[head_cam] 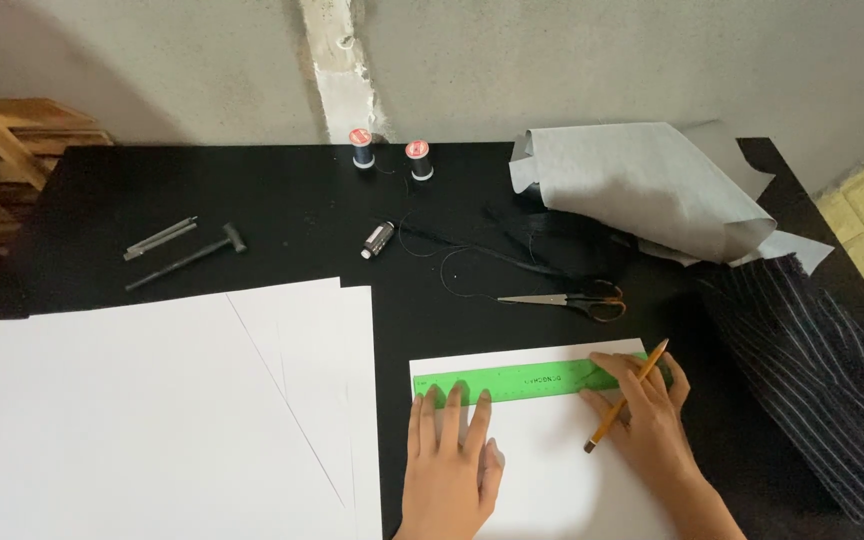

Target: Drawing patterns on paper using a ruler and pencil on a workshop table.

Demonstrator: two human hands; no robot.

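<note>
A green plastic ruler lies flat across the top of a white paper sheet on the black table. My left hand rests palm down on the sheet, its fingertips pressing the ruler's left end. My right hand grips a yellow pencil and sits over the ruler's right end. The pencil slants from upper right to lower left, with its lower end on the paper below the ruler.
Large white sheets cover the table's left. Scissors, black thread, a small bobbin, two thread spools, a small hammer and a metal tool lie beyond. Grey paper and striped fabric sit right.
</note>
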